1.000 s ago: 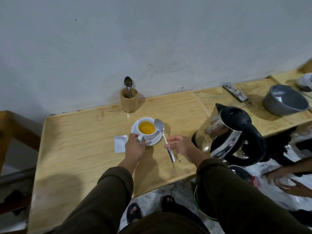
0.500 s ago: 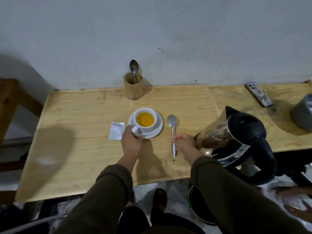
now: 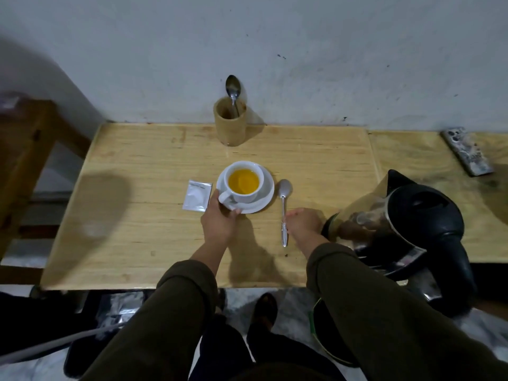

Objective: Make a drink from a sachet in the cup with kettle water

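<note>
Left hand (image 3: 218,220): gripping white ceramic cup (image 3: 243,182) by its handle, steadying the orange drink.
Right hand (image 3: 303,220): curling loosely beside silver metal spoon (image 3: 284,210), apparently holding nothing.

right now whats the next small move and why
Probably let go of the spoon with the right hand: it already lies flat on the table beside the saucer, and the cup, steadied by the left hand, holds yellow drink.
</note>
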